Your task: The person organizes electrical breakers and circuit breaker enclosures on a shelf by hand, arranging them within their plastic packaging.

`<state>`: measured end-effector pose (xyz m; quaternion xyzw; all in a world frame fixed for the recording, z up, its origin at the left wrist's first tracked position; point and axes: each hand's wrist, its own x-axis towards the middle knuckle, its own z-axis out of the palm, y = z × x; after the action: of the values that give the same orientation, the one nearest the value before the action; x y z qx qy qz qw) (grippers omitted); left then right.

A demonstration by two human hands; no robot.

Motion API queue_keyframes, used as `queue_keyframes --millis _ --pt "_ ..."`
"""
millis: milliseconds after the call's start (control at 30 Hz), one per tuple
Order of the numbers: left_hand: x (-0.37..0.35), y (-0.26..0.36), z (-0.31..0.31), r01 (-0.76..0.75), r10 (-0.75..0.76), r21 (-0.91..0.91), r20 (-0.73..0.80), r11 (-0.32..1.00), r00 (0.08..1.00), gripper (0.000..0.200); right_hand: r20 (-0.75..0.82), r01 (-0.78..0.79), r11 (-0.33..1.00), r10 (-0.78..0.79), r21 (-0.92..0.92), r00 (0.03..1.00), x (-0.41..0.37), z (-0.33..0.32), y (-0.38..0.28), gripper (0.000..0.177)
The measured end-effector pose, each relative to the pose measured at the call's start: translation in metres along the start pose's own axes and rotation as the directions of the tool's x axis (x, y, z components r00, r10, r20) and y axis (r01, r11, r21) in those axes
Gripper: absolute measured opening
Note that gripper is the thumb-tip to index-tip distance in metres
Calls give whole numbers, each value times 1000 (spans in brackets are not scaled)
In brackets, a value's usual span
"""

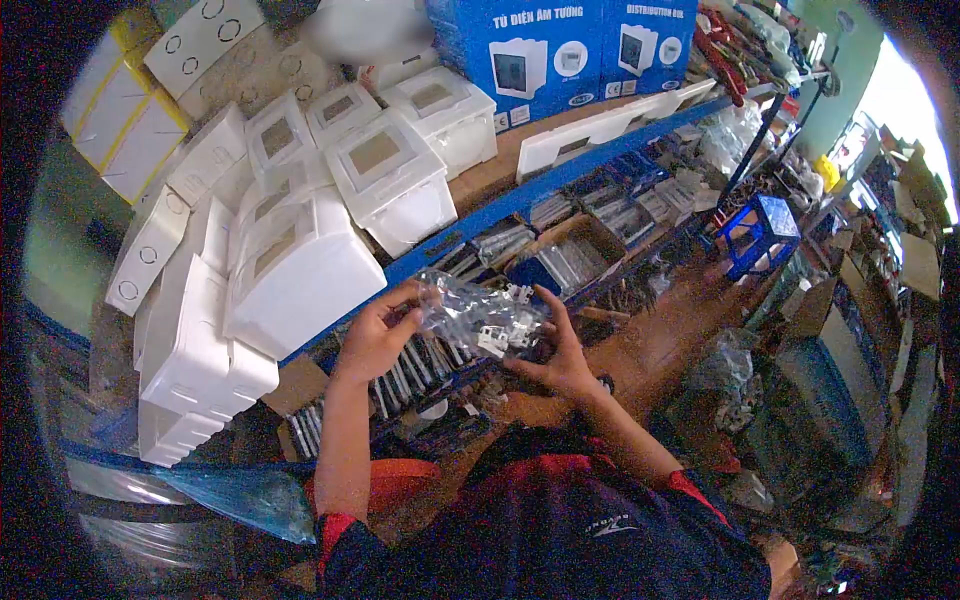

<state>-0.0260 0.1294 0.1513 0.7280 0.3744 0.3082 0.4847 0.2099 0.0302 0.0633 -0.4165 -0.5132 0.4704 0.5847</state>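
Observation:
A clear plastic bag [455,308] with several small white and metallic parts [505,332] inside is held up between my two hands, in front of the shelf. My left hand [382,332] is closed on the bag's left end, thumb and fingers pinching the film. Around the bag's right side curves my right hand [562,352], its fingers and thumb gripping the end where the parts are gathered. The exact kind of the parts is too small to make out.
White plastic distribution boxes [300,275] are stacked on the left of the blue-edged shelf [480,215]. Blue printed cartons [560,50] stand behind. Lower trays hold metal pieces [575,262]. A blue stool [762,235] and cardboard [850,330] lie to the right.

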Motion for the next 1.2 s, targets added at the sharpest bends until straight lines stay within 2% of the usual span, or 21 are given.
queue_keyframes --millis 33,100,133,167,267,367,467,500,600,700,733,833,900,1033,1133,1167,1200 --pt "-1 1 0 33 -35 -50 -45 998 998 27 44 39 999 -39 6 998 1 1 -9 87" --pt "-3 3 -1 93 -113 -154 -129 984 985 28 84 -40 983 25 178 996 3 -4 3 88" --pt "-4 6 -1 87 -105 -143 -128 986 986 28 108 -81 962 54 261 993 4 -6 8 88" --pt "-5 10 0 80 -97 -133 -128 988 987 28 63 -62 949 45 309 997 3 -4 12 83" --pt "-7 13 1 74 -82 -70 -126 995 989 28 57 -156 910 145 383 988 7 -2 20 78" --pt "-7 12 2 44 -56 -87 -141 995 988 28 113 -203 917 174 343 978 5 -3 15 75" --pt "-8 11 5 31 -50 -116 -163 993 985 28 190 -338 908 297 248 936 1 -2 7 75" --pt "-9 11 7 33 -53 -120 -170 992 984 28 164 -324 934 300 151 940 0 1 14 71" --pt "-9 14 9 -14 10 -36 -96 999 995 26 143 -458 886 445 75 884 -3 1 46 65" --pt "-11 9 6 -15 22 60 -118 998 993 27 60 -432 874 430 223 901 -8 4 55 61" --pt "-11 7 5 -14 19 42 -110 999 994 27 33 -416 863 425 286 904 -9 5 53 61" --pt "-11 1 5 4 -10 -52 -111 999 994 28 17 -466 849 477 250 879 -8 3 41 61" --pt "-11 -7 6 29 -53 -161 -144 987 988 28 28 -455 857 462 242 886 -8 1 45 57" --pt "-13 -13 6 -50 26 -141 -163 989 986 28 -50 -425 882 442 203 895 -9 1 22 47" --pt "-17 -7 4 -84 56 -155 -182 984 982 26 24 -210 962 209 176 978 -4 -8 6 39" --pt "-19 -7 2 -107 76 -145 -204 984 976 25 15 -92 995 91 38 996 0 -13 -4 35" --pt "-20 -7 2 -129 96 -135 -225 982 970 24 27 -92 996 92 -1 995 8 -17 -15 34"
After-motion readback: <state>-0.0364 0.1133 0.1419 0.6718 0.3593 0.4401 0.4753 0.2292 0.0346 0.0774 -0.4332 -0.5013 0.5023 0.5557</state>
